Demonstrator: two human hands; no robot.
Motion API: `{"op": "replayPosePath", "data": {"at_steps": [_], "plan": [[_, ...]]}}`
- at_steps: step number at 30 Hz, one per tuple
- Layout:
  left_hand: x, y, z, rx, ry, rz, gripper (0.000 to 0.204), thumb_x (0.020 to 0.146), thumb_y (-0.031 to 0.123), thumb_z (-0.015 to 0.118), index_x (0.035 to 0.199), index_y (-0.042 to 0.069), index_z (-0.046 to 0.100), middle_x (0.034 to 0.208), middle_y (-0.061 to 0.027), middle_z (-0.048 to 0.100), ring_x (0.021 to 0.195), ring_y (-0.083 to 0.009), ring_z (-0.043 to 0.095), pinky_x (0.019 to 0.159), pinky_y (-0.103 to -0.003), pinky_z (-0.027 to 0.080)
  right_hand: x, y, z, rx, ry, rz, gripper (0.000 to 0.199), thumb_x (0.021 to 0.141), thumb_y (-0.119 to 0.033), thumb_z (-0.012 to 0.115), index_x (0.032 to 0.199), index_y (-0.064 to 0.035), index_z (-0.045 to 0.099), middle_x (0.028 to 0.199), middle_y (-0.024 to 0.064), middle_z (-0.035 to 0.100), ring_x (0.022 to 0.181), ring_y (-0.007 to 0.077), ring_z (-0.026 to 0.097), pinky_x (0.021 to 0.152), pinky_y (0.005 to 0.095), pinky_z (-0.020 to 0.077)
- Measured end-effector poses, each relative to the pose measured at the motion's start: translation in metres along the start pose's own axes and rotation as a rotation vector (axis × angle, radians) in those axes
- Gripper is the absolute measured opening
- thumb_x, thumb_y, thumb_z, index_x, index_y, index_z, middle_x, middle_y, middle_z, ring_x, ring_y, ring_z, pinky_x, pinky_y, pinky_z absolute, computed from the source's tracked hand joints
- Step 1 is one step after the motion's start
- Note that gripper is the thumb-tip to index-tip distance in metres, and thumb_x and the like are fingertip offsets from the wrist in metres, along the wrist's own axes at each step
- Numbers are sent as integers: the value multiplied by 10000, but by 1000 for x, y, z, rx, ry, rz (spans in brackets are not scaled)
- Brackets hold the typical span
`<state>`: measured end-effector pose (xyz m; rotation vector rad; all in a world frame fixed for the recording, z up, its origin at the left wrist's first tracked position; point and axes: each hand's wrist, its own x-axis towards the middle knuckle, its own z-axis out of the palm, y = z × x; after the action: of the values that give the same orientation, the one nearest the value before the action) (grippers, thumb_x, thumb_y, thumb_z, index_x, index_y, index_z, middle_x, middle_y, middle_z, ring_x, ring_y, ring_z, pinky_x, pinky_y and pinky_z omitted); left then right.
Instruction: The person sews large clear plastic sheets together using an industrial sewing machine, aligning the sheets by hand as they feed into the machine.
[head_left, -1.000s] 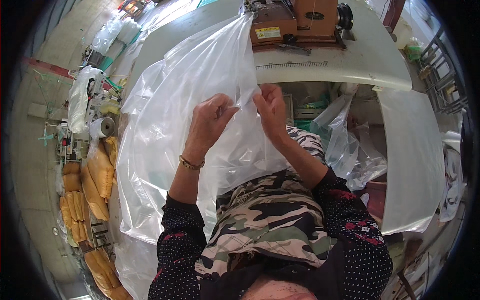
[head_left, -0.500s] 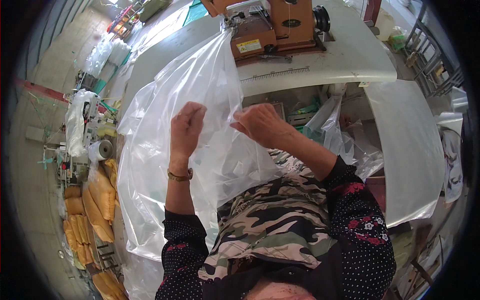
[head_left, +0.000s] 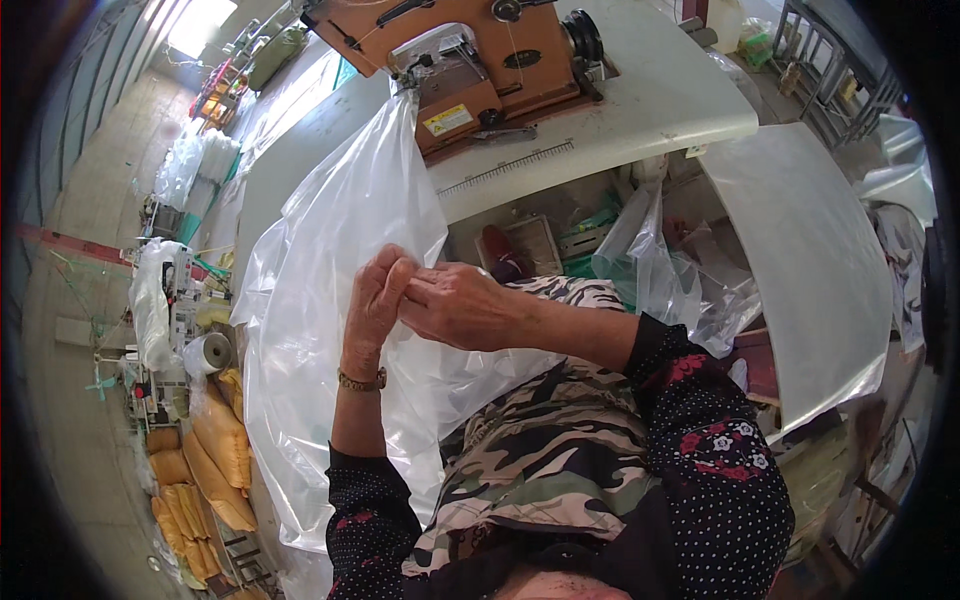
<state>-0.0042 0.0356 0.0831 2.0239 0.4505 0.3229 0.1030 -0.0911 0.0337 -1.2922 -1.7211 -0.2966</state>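
Head view, plastic sheet (head_left: 335, 205), beneath left hand (head_left: 376, 308)

Glossy thin plastic sheeting (head_left: 330, 220), smooth painted-metal sewing machine (head_left: 545, 50), matt camouflage cloth apron (head_left: 560, 440)

One wide fisheye camera, the left of a pair worn on the head, looks steeply down and forward over the person's lap (head_left: 560, 440). The forearms (head_left: 575, 330) and plastic sheet (head_left: 315, 270) sit close, mid-view; the worktop (head_left: 680, 95) and sewing machine (head_left: 530, 60) lie farther off, toward the top. Straight edges curve near the dark rim.
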Motion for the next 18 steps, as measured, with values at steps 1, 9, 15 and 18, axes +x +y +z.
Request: {"op": "replayPosePath", "data": {"at_steps": [1,9,15,18], "plan": [[0,1,-1,-44,-11,-23,163,925,120,580,812,5,557,715,13,536,691,-61,460,641,-226,404,0,1,-2,11,-9,-52,154,805,-127,669,820,-51,536,833,94,590,823,253,625,685,386,508],[-20,12,4,437,172,25,110,903,94,580,857,-2,607,722,-87,633,649,-150,603,589,-293,451,-60,45,37,137,437,506,444,828,-121,669,1241,-38,526,1190,169,560,1099,356,529,939,398,433],[-27,29,23,656,461,206,104,910,46,539,988,17,603,850,-165,642,732,-342,627,646,-374,491,-78,75,195,126,160,405,627,849,-113,622,1422,-60,373,1397,168,431,1233,307,484,1017,389,388],[-10,60,32,793,395,327,128,912,21,517,995,8,613,798,-143,641,725,-286,647,681,-358,508,3,86,249,31,65,360,586,859,-111,605,1404,-64,397,1366,165,459,1216,285,499,1001,381,401]]}}
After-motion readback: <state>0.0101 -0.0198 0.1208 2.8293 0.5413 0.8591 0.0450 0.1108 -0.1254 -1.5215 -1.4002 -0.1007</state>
